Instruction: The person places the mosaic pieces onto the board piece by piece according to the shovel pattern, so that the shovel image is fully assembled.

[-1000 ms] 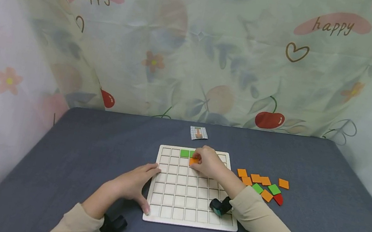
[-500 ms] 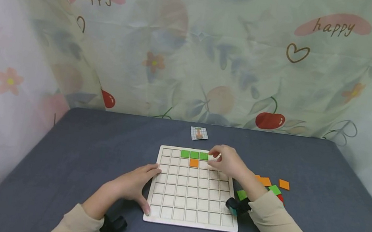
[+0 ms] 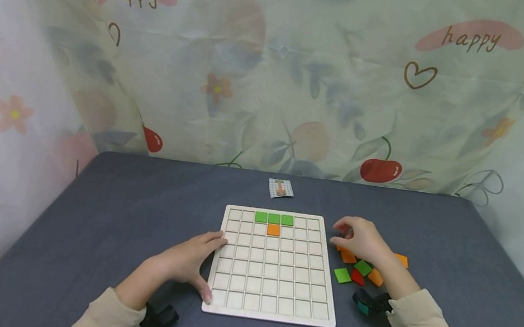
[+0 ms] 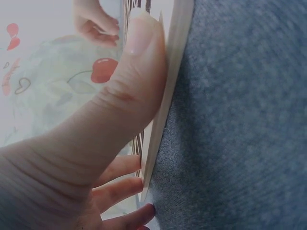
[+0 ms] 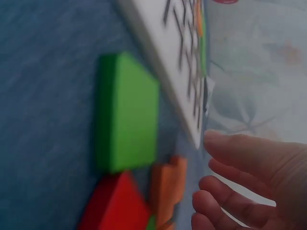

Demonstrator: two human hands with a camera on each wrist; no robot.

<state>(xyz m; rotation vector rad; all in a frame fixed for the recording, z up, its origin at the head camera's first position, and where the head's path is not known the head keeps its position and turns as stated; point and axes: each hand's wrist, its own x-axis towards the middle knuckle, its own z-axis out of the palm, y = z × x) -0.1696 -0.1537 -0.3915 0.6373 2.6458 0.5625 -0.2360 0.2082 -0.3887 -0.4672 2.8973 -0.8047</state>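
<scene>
Your left hand (image 3: 189, 257) steadies the left side of a pale gridded board (image 3: 270, 278) on a dark blue-grey table (image 3: 161, 188), its thumb spread wide from the fingers, the thumb at the near corner and the fingertips farther up the edge. Your right hand (image 3: 362, 238) hovers just off the board's far right side, over the far end of a cluster of loose tiles; its fingers bend softly, thumb and fingertips stand apart, and the right wrist view shows nothing pinched between them.

On the board, three green tiles (image 3: 274, 219) sit side by side in the far row, with one orange tile (image 3: 273, 229) in the next row, directly below the middle green.

To the right of the board, a loose green tile (image 3: 342, 275) lies near the edge, a red piece (image 3: 358, 277) just beside it, and a second loose green tile (image 3: 363, 267) behind that. Loose orange tiles (image 3: 375, 276) lie around them, some partly hidden by your right hand and forearm.

Beyond the board's far edge rests a small printed card (image 3: 281, 189). A curtain (image 3: 275, 75) printed with cherries, hearts and the word "happy" hangs behind the table.
</scene>
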